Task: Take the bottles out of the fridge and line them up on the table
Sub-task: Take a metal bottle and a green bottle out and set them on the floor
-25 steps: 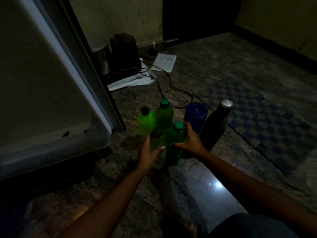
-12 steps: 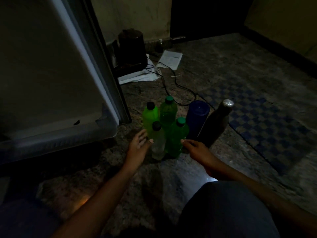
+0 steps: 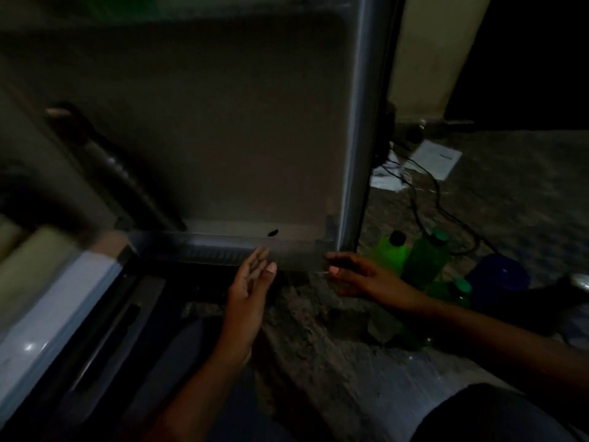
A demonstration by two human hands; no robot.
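Note:
The open fridge door (image 3: 223,138) fills the upper middle, its lower shelf rim running across the centre. My left hand (image 3: 251,282) is open, fingers apart, just below that rim. To its right, at the door's bottom corner, my right hand (image 3: 353,275) is open and holds nothing. Behind my right forearm a group of bottles stands on the stone floor: a light green bottle with a black cap (image 3: 390,255), a darker green bottle (image 3: 428,260), a small green-capped bottle (image 3: 455,291), a dark blue bottle (image 3: 498,280) and a steel-topped dark bottle (image 3: 573,287). A clear bottle is mostly hidden by my arm.
The fridge body (image 3: 47,298) and its dark base lie at lower left. Black cables (image 3: 427,193) and white papers (image 3: 436,159) lie on the floor behind the door. A dark doorway is at upper right. My knee (image 3: 497,413) is at bottom right.
My view has swung left from the bottles to the fridge door. Both hands have let go of the bottles and moved left to the door's lower edge.

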